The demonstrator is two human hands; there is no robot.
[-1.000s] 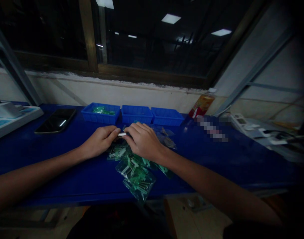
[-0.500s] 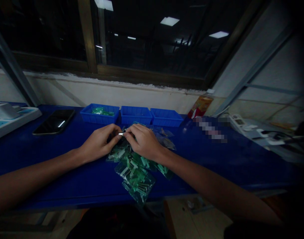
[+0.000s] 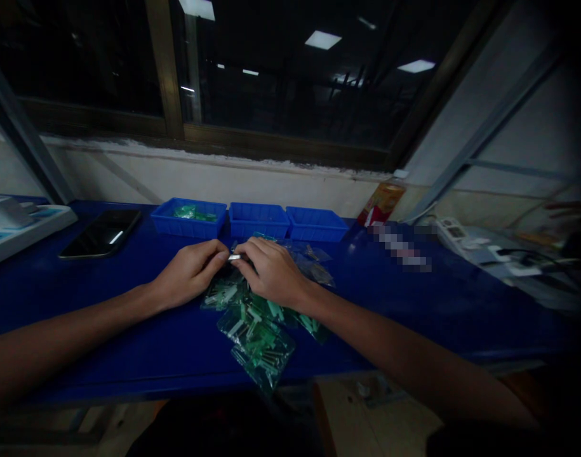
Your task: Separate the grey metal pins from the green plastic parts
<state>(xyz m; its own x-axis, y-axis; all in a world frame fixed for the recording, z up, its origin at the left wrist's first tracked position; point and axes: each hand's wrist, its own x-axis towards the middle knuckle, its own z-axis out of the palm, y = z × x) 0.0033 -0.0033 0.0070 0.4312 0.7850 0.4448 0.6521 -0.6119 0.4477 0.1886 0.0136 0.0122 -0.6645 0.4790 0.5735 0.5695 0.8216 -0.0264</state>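
Note:
Between the fingertips of both hands is a small shiny, light-coloured piece (image 3: 234, 257), too small to name. My left hand (image 3: 191, 270) pinches it from the left, thumb and fingers pressed together. From the other side my right hand (image 3: 270, 266) closes on it, its curled fingers partly hidden. Under and in front of the hands lie several clear green plastic bags (image 3: 259, 336) with light green strips and thin metal pieces inside. Beyond my right hand are more clear bags (image 3: 313, 254) with small metal pieces.
Three blue bins stand along the wall: the left bin (image 3: 164, 225) holds green bags, beside a middle bin (image 3: 259, 225) and a right bin (image 3: 316, 228). A phone (image 3: 101, 233) and power strip (image 3: 28, 231) lie left. An orange packet (image 3: 383, 202) leans at the back right.
The hands stay nearly in place. Their fingers have shifted slightly around the small piece, which now shows as a short pale bar. The view has moved a little.

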